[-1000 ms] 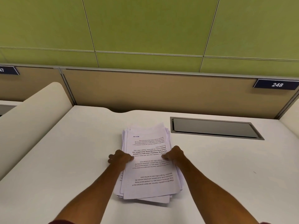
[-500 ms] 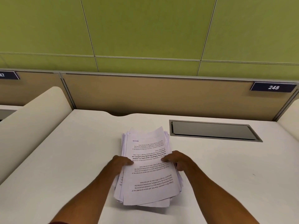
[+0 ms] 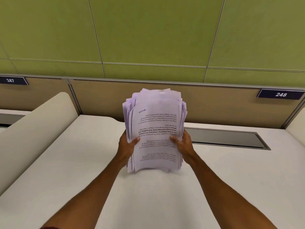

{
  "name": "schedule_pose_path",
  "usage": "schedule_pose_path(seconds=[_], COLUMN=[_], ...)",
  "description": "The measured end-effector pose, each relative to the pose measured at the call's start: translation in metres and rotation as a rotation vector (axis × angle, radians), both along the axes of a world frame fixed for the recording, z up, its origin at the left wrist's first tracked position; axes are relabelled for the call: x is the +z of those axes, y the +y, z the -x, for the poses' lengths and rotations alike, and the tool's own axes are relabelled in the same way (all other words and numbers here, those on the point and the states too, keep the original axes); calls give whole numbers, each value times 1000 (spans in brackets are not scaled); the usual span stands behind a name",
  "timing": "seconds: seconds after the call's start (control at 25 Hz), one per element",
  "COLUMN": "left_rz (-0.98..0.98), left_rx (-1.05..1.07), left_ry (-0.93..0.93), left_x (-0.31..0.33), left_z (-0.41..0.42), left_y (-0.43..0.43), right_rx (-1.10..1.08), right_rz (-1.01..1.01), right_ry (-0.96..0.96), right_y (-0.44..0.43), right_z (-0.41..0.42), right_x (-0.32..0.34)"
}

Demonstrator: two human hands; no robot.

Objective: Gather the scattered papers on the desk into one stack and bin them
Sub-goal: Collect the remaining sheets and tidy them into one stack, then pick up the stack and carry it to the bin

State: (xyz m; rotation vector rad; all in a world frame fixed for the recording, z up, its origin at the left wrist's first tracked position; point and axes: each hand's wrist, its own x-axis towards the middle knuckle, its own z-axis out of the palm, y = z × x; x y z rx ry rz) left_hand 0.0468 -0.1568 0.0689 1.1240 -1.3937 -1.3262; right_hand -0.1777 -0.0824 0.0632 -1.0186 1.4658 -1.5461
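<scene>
The left hand (image 3: 127,146) grasps the 9 o'clock edge of one stack (image 3: 156,123), thumb on the top sheet. The right hand (image 3: 183,144) grasps the 3 o'clock edge the same way. The stack is held mid-view, tilted up toward the camera over the desk (image 3: 79,171). Its sheets are ragged-edged and too blurred to count, and the print is upside down. Whether its lower edge touches the desk cannot be told. White desk surface spreads wide toward 4, 6 and 8 o'clock.

One grey hatch (image 3: 231,138) lies at 3 o'clock, its near end hidden behind the stack. There are two dividers: one at 9 o'clock (image 3: 41,129), one at 3 o'clock (image 3: 297,128), cut off. Two plates: 247 (image 3: 12,80) at 10 o'clock, cut off, and 248 (image 3: 280,94) at 2 o'clock.
</scene>
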Motion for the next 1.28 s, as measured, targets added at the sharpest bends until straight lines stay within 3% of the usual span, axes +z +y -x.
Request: schedule_pose_path(seconds=[0.12, 0.48, 0.68, 0.84, 1.0, 1.28], left_rz=[47, 137, -251, -548, -787, -802], left_rx=[11, -7, -235, -209, -163, -122], left_ry=[-17, -208, -112, -28, 224, 413], left_x=[6, -2, 0, -26, -47, -48], left_z=[5, 7, -17, -34, -46, -71], left_y=[-5, -7, -10, 15, 32, 52], right_rx=[-45, 19, 249, 334, 376, 459], right_rz=[73, 1, -277, -466, -483, -497], right_ry=[55, 257, 39, -117, -216, -265], right_y=[-5, -2, 4, 17, 28, 34], right_z=[-2, 7, 27, 17, 6, -13], right_x=[6, -4, 0, -18, -35, -35])
